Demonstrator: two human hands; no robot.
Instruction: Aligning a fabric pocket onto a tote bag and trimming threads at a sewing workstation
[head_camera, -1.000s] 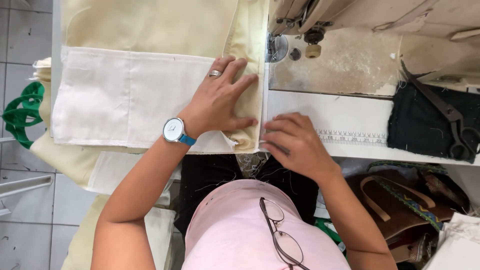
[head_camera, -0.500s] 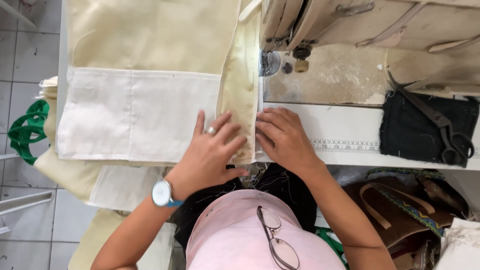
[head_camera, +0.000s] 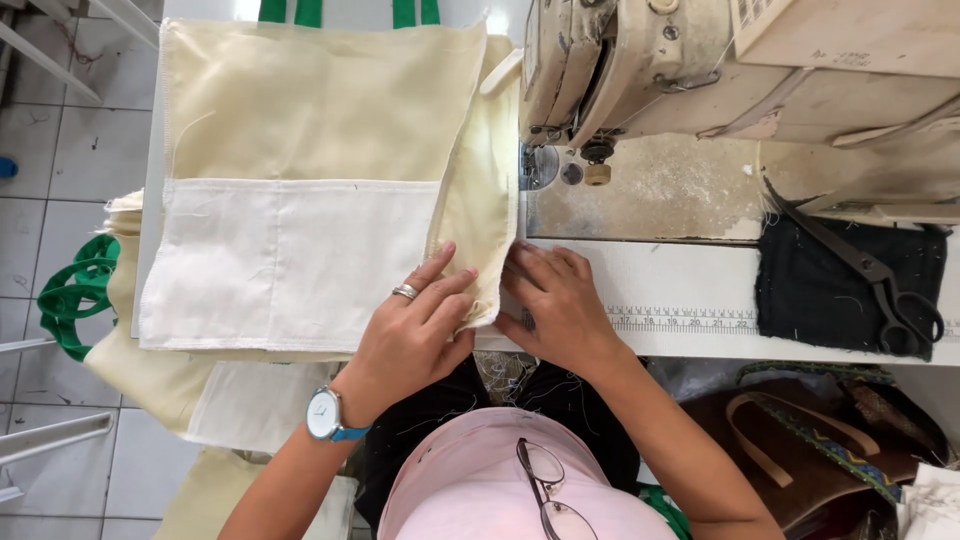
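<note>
The cream cloth bag (head_camera: 320, 150) lies flat on the sewing table (head_camera: 700, 335), left of the sewing machine (head_camera: 720, 80), with a paler white pocket panel (head_camera: 285, 265) across its lower half and green handles (head_camera: 345, 12) at the far edge. Its right side is folded up into a narrow flap (head_camera: 490, 190) running toward the needle. My left hand (head_camera: 415, 335), ring on one finger, presses flat on the bag's near corner, fingers spread. My right hand (head_camera: 560, 305) pinches the flap's near end, fingertips pressed together on the cloth. Black scissors (head_camera: 880, 285) rest on a dark cloth (head_camera: 810, 290) well to the right.
</note>
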